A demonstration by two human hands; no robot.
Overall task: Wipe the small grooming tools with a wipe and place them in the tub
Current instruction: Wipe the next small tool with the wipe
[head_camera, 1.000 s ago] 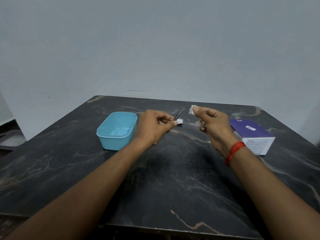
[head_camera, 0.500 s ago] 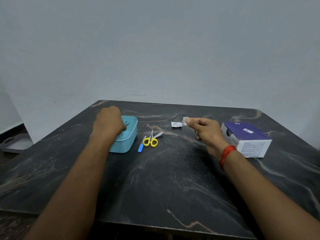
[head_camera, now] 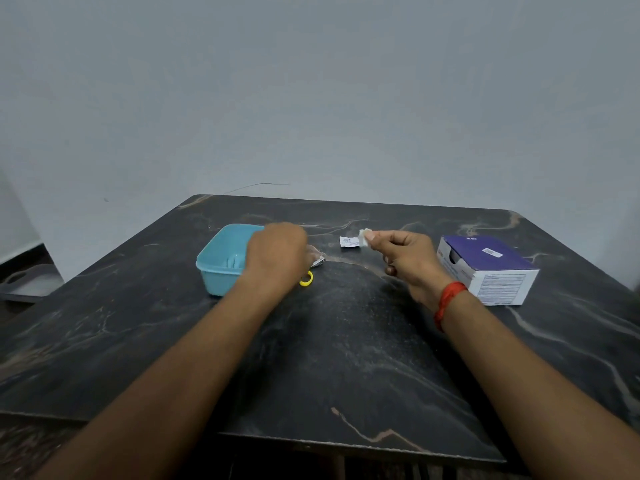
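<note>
Noted one tool point(head_camera: 232, 261) apparently in tub point(head_camera: 216, 284), clipper point(head_camera: 319, 261) and scissors point(head_camera: 307, 279) outstanding under left hand point(head_camera: 277, 259) (fingers hidden, grip untellable), wipe point(head_camera: 364, 234) pinched in right hand point(head_camera: 407, 259).

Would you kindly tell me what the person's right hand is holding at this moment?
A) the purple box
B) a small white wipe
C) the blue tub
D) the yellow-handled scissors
B: the right hand pinches a small white wipe at its fingertips, while the purple box stands apart from it, and the blue tub and the yellow-handled scissors are over by the left hand.
</note>
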